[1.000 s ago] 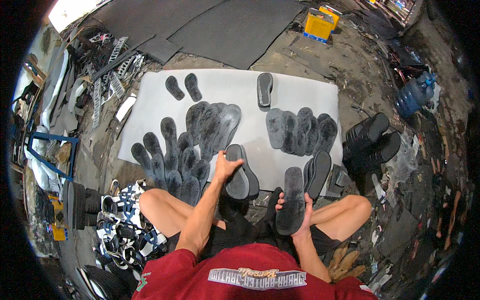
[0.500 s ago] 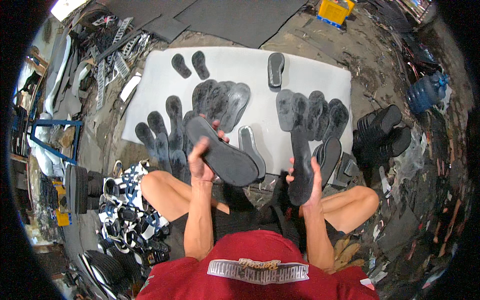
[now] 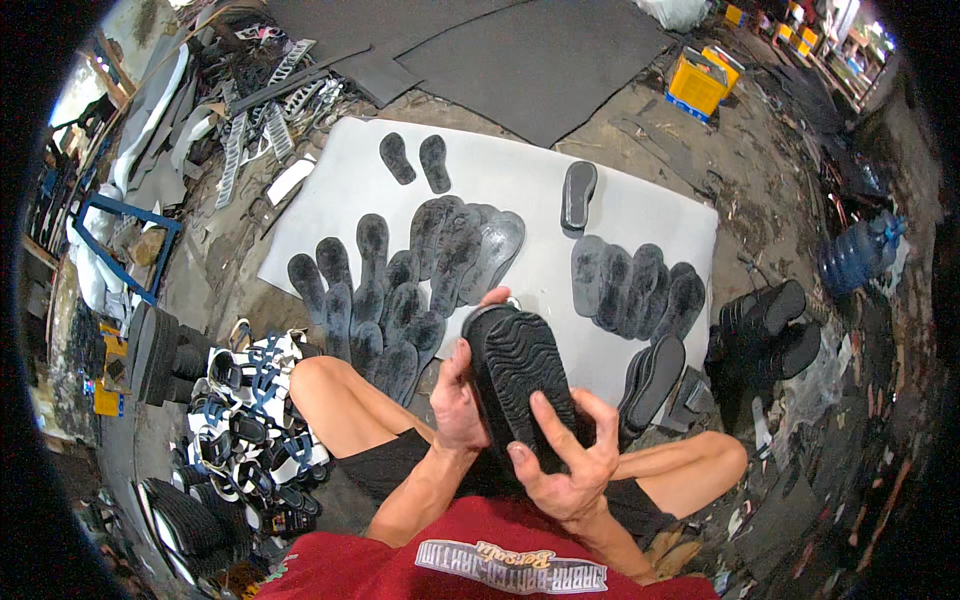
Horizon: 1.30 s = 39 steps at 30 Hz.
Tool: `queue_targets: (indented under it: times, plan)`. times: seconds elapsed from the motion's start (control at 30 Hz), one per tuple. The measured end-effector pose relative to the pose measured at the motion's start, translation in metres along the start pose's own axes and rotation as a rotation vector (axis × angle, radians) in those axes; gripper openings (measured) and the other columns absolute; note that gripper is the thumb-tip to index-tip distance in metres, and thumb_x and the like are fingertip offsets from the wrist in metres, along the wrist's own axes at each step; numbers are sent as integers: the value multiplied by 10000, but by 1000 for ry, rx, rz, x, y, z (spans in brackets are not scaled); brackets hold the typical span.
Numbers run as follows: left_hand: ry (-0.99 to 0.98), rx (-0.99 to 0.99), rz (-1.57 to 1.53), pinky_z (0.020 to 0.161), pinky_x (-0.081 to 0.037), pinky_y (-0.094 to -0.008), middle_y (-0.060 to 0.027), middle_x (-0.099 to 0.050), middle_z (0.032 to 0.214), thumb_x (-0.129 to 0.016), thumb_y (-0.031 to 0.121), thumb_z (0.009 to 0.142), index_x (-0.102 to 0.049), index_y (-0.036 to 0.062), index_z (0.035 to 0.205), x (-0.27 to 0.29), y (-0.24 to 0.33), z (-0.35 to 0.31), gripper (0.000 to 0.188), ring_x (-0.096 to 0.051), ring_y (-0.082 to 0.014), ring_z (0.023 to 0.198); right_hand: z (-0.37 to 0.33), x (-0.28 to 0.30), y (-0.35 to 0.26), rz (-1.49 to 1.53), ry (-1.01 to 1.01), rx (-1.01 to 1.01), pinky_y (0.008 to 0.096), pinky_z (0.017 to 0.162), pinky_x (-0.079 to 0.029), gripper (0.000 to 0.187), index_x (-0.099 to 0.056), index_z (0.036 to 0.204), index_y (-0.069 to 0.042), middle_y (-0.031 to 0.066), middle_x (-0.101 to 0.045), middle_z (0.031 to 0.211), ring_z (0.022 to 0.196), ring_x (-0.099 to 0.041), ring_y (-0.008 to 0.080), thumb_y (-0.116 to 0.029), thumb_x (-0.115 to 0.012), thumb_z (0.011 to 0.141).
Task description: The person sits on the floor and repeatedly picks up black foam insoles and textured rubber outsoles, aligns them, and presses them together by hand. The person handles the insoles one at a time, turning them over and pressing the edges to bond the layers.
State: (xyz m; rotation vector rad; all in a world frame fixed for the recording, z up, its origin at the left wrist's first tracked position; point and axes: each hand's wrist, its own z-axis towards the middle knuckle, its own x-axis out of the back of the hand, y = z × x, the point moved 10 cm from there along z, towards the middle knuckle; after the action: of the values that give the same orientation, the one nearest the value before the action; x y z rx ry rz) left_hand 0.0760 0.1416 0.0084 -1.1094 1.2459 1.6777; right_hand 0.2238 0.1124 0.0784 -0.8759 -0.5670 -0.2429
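Both hands hold a black sandal sole (image 3: 522, 370) over my lap, its wavy tread turned up. My left hand (image 3: 462, 405) is closed around its left edge, with a fingertip showing past the far end. My right hand (image 3: 575, 462) grips the near right part, thumb and fingers pressed on the tread. Another layer shows along the sole's far left edge; what lies beneath is hidden. Beyond my hands, several thin dark insole pieces (image 3: 372, 250) overlap on a white sheet (image 3: 545, 265), with another overlapping row (image 3: 612, 285) at the right.
A grey-rimmed sole (image 3: 577, 195) lies at the sheet's far side. Thick soles (image 3: 655, 380) rest by my right knee, black sandals (image 3: 765, 325) farther right. White and navy straps (image 3: 255, 420) are heaped at left. A yellow crate (image 3: 697, 82) and blue bottle (image 3: 862, 252) stand beyond.
My hands have come together on one sole, its wavy tread now showing. The long dark piece has left my right hand. The view has shifted, bringing more of the far floor in.
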Motion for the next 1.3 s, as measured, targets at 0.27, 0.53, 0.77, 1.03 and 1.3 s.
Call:
queue_targets:
  times: [0.27, 0.53, 0.77, 1.03, 1.3]
  plan:
    - [-53, 66, 68, 1146, -538, -472, -211, -530, 1525, -538, 536, 1103, -138, 107, 1747, -15, -11, 0, 871, -556, -332, 1418, -7, -5, 3, -6, 39, 3, 433, 927, -587, 572, -808, 1332, -148, 220, -634, 1268, 1122, -665, 361, -301, -927, 793]
    - [-63, 60, 39, 1144, -529, -453, -198, -537, 1484, -542, 480, 1119, -160, 87, 1743, -12, -13, 1, 831, -560, -309, 1388, -8, -12, 7, 14, 9, -36, 449, 962, -568, 567, -799, 1343, -127, 233, -635, 1267, 1136, -658, 376, -283, -915, 810]
    - [-47, 60, 33, 1142, -532, -449, -192, -530, 1471, -572, 444, 1109, -175, 84, 1739, -6, -11, 1, 827, -568, -301, 1370, -4, -15, 11, 80, -21, -92, 454, 977, -565, 559, -794, 1345, -106, 236, -639, 1281, 1142, -659, 386, -244, -899, 814]
    - [-23, 65, 32, 1133, -535, -447, -182, -523, 1462, -570, 448, 1108, -193, 81, 1732, 0, -14, 3, 816, -568, -291, 1351, -1, -19, 14, 119, -36, -121, 449, 978, -565, 528, -797, 1331, -84, 243, -647, 1284, 1114, -677, 379, -223, -888, 830]
    - [-45, 62, 12, 1129, -532, -453, -192, -518, 1463, -553, 425, 1116, -187, 79, 1732, 0, -12, 3, 795, -572, -297, 1342, -3, -23, 18, 106, -59, -148, 452, 985, -559, 533, -795, 1338, -94, 245, -651, 1263, 1119, -676, 379, -230, -892, 831]
